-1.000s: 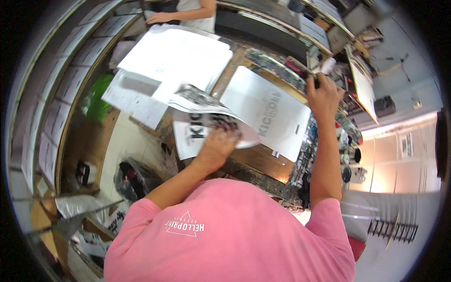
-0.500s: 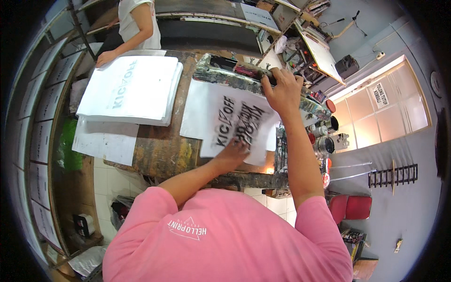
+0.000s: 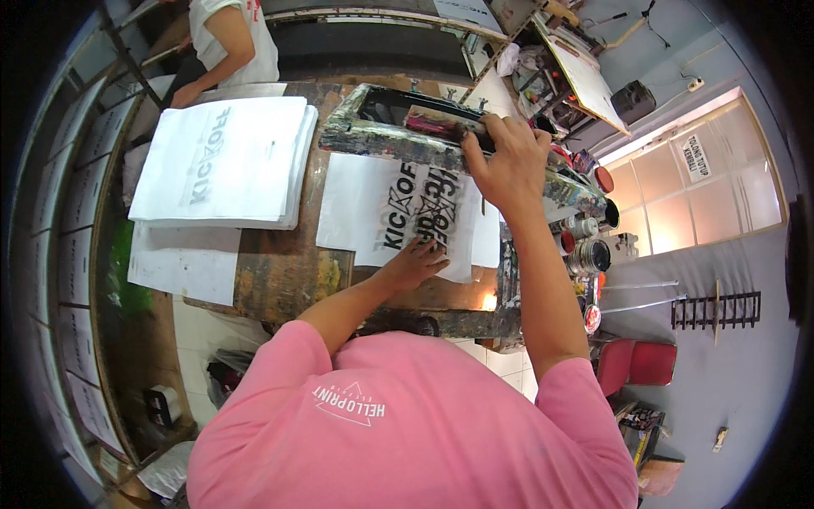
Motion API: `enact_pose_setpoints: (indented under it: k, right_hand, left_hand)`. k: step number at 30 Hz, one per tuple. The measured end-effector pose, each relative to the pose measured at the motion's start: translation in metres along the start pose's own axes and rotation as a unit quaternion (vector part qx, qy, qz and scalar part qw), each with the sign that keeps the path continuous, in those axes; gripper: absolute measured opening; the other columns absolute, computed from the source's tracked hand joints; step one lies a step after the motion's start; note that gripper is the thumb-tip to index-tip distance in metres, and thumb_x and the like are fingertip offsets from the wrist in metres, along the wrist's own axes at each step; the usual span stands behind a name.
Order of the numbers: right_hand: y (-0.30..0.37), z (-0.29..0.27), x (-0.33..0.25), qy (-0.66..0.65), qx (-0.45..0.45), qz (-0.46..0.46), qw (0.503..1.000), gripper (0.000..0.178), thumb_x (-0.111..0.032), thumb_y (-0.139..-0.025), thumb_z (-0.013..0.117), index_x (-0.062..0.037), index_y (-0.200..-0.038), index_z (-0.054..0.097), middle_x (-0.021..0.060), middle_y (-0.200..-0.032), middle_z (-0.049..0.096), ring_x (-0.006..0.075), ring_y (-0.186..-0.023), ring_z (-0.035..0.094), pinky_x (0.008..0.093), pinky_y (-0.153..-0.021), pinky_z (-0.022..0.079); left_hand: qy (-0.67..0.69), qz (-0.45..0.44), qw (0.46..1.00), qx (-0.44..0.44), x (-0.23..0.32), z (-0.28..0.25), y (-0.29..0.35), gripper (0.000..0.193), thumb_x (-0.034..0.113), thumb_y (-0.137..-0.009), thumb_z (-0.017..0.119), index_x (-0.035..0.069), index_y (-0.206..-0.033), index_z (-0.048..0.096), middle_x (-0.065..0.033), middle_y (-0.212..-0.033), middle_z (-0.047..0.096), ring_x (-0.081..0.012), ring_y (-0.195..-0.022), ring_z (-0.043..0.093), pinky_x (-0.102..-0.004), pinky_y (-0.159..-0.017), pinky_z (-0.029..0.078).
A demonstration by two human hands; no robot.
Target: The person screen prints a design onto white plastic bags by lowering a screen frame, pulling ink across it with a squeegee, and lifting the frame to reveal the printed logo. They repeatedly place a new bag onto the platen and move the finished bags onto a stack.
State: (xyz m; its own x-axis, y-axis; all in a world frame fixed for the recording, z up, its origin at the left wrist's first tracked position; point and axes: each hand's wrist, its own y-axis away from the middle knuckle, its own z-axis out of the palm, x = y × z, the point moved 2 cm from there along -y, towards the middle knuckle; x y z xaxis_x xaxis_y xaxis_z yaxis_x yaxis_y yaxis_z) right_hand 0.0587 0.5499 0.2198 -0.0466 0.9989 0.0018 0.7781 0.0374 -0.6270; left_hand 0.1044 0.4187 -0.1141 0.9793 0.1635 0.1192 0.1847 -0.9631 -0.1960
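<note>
My right hand [image 3: 511, 163] is closed on the near rail of a paint-stained screen printing frame [image 3: 373, 144], which is tilted up at the far end of the worktable. A squeegee [image 3: 432, 123] rests inside the frame beside my fingertips. Below the frame, a white sheet [image 3: 462, 229] printed with overlapping black lettering lies over another white sheet [image 3: 337, 204]. My left hand [image 3: 414, 263] rests on the near edge of the printed sheet, fingers spread out flat.
A thick stack of printed white sheets [image 3: 216, 161] stands on the worktable [image 3: 271, 263] at left. Ink tins [image 3: 587, 257] crowd its right side. Across the table stands a co-worker [image 3: 227, 51], an arm beside the stack. Racks of sheets [image 3: 76, 288] line the left.
The printed sheet, blurred and partly lifted before, now lies flatter under my left hand. My right hand stays at the raised frame. The co-worker's hand has drawn back from the stack slightly.
</note>
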Motion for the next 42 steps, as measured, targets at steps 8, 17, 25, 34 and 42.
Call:
enact_pose_setpoints:
  k: [8, 17, 25, 34, 42]
  right_hand:
    - [0.000, 0.002, -0.002, -0.004, 0.013, -0.015, 1.000, 0.032, -0.040, -0.088, 0.068, -0.0091, -0.097, 0.068, 0.0080, -0.087, 0.066, 0.0279, -0.089, 0.063, 0.0447, -0.089, 0.037]
    - [0.004, 0.006, 0.006, -0.022, 0.017, -0.014, 1.000, 0.040, -0.040, -0.088, 0.068, -0.0063, -0.109, 0.068, 0.0090, -0.087, 0.065, 0.0289, -0.090, 0.062, 0.0460, -0.089, 0.038]
    - [0.075, 0.031, -0.003, -0.077, -0.179, -0.036, 0.980, 0.066, -0.035, -0.085, 0.074, -0.0034, -0.140, 0.056, 0.0156, -0.108, 0.062, 0.0351, -0.100, 0.059, 0.0464, -0.088, 0.042]
    - [0.108, 0.140, 0.042, -0.246, -0.258, 0.000, 0.934, 0.039, -0.010, -0.086, 0.071, -0.0123, -0.125, 0.067, 0.0142, -0.107, 0.069, 0.0378, -0.104, 0.064, 0.0485, -0.091, 0.053]
    - [-0.004, 0.324, 0.105, -0.118, -0.215, -0.050, 0.968, 0.031, -0.021, -0.091, 0.069, -0.0171, -0.122, 0.067, 0.0088, -0.105, 0.068, 0.0326, -0.103, 0.065, 0.0473, -0.083, 0.057]
  left_hand:
    - [-0.032, -0.067, 0.997, 0.013, 0.003, 0.031, -0.038, 0.056, 0.026, -0.100, 0.053, 0.018, -0.154, 0.046, -0.0122, -0.162, 0.040, -0.0379, -0.151, 0.035, -0.0642, -0.122, 0.024]
    - [0.201, -0.172, 0.960, 0.097, 0.020, -0.057, -0.031, 0.067, 0.042, -0.098, 0.063, 0.011, -0.155, 0.044, -0.0198, -0.161, 0.039, -0.0415, -0.149, 0.037, -0.0632, -0.121, 0.027]
    - [0.831, -0.202, 0.312, 0.414, -0.022, -0.195, 0.088, 0.092, 0.076, -0.098, 0.040, 0.004, -0.156, 0.031, -0.0185, -0.148, 0.051, -0.0334, -0.135, 0.053, -0.0515, -0.119, 0.040]
    - [0.770, -0.504, 0.244, 0.307, 0.006, -0.083, 0.144, 0.094, 0.082, -0.095, 0.038, 0.004, -0.148, 0.044, -0.0195, -0.132, 0.061, -0.0328, -0.121, 0.062, -0.0496, -0.106, 0.050]
    - [0.699, -0.607, 0.243, 0.289, 0.008, -0.089, 0.131, 0.092, 0.081, -0.097, 0.035, 0.003, -0.145, 0.047, -0.0200, -0.129, 0.064, -0.0326, -0.116, 0.066, -0.0488, -0.098, 0.055]
